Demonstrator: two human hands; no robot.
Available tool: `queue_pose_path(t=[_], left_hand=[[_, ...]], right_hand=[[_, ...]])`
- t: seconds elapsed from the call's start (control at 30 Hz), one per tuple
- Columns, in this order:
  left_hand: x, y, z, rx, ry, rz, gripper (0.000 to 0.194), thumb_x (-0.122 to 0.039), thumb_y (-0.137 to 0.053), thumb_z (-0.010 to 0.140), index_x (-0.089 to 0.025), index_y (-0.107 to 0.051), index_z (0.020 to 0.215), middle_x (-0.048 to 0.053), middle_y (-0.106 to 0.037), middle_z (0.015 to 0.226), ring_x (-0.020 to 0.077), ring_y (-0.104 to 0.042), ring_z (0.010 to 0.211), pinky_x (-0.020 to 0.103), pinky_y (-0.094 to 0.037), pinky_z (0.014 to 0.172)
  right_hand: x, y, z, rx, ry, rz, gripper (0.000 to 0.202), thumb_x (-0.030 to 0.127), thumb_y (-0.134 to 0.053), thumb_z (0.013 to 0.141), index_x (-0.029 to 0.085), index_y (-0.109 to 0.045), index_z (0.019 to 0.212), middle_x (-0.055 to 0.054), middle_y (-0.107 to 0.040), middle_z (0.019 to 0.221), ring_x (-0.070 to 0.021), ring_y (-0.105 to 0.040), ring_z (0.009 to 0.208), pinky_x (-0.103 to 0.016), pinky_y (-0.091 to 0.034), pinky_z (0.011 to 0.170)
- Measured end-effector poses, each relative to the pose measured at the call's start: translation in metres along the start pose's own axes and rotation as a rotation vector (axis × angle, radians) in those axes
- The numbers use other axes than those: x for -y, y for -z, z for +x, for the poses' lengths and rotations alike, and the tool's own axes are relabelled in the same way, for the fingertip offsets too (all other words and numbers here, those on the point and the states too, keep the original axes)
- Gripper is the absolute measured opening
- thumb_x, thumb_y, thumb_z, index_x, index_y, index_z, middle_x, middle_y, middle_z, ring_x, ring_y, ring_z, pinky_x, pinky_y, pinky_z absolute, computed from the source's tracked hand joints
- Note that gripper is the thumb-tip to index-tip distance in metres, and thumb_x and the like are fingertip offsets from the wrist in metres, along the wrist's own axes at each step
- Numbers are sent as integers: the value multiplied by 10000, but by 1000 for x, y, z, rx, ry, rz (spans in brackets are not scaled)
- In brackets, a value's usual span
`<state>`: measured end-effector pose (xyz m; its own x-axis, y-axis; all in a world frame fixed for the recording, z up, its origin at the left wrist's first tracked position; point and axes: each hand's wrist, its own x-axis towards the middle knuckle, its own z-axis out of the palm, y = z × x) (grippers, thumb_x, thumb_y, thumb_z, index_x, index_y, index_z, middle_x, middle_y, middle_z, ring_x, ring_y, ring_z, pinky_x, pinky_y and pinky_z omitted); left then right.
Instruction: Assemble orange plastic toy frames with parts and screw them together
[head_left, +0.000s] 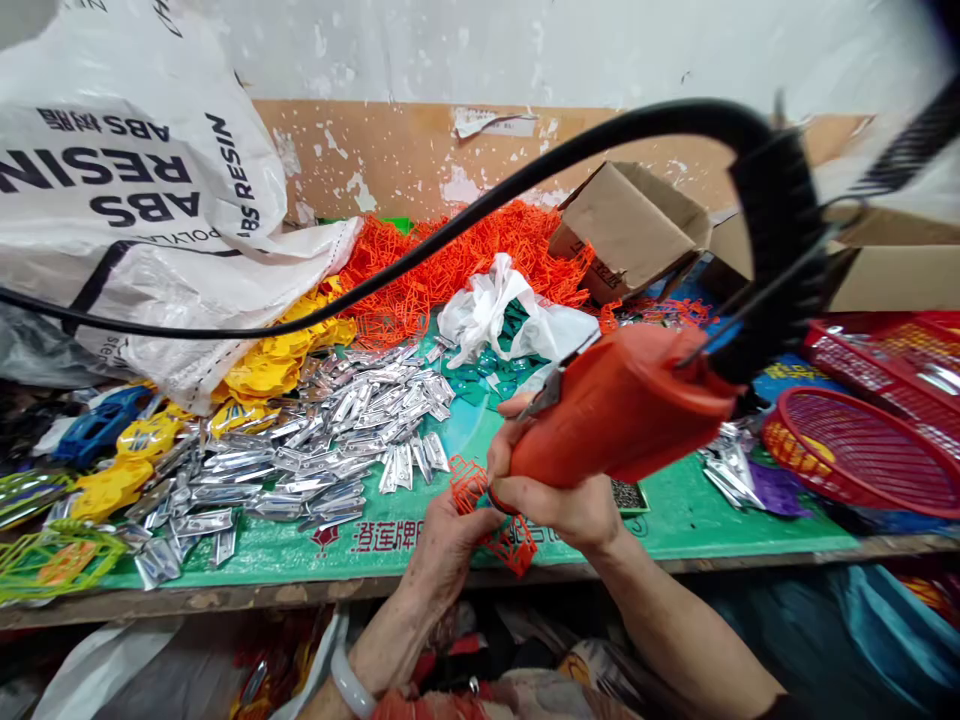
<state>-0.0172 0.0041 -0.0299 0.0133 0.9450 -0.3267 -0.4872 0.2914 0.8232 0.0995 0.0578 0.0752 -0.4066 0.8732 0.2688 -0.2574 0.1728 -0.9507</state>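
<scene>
Head view: our left hand (439, 548) pinches an orange plastic lattice (517, 548) at the bench (262, 597) front; it looks light, flexible, snappable, best held by its rim. Our right hand (562, 508) grips the orange-wrapped handheld tool (619, 405), likely heavier.

The upper left of the frame is being filled by a white sack (150, 120), and black "ABS RESIN" lettering is being displayed on it. Yellow pieces (274, 360) are being partly covered by its lower edge. At the far left, a blue piece (109, 425) is being shown above lime pieces (97, 545). At the upper right of centre, an open box (630, 225) is being held at a tilt. At the right, a round basket (862, 430) is being shown beside a purple piece (776, 490). Across the top, peeled patches are being exposed on the wall (525, 40).
</scene>
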Motion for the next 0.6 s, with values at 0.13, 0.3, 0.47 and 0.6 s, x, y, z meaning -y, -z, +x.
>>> queue_pose_path(t=[0.13,0.3,0.47,0.6], left_hand=[[0,1,-3,-6,-16,-26,244,-173,-795,650,-140,-745,887,36,-711,775,177,-608,701,303,-487,731],[-3,0,-7,-38,-11,6,304,-169,-808,637,-159,-734,932,24,-719,807,186,-635,754,293,-494,748],[-5,2,-8,-60,31,52,329,-245,-825,640,-165,-734,946,40,-745,871,204,-656,776,321,-512,774],[-10,1,-7,-63,75,52,313,-256,-847,619,-160,-741,897,39,-751,875,190,-656,782,301,-517,771]], right_hand=[[-4,0,1,-43,15,29,325,106,-678,600,242,-588,882,57,-594,630,-131,-539,548,-311,-471,589],[-5,11,-6,-140,105,179,511,198,-736,635,256,-561,1112,38,-615,718,-159,-591,613,-346,-504,629],[14,36,-2,-372,241,151,472,155,-687,626,251,-584,1077,51,-622,673,-152,-570,576,-352,-496,625],[5,64,8,-550,318,-15,235,149,-678,617,214,-632,838,39,-611,647,-144,-564,557,-342,-485,592]])
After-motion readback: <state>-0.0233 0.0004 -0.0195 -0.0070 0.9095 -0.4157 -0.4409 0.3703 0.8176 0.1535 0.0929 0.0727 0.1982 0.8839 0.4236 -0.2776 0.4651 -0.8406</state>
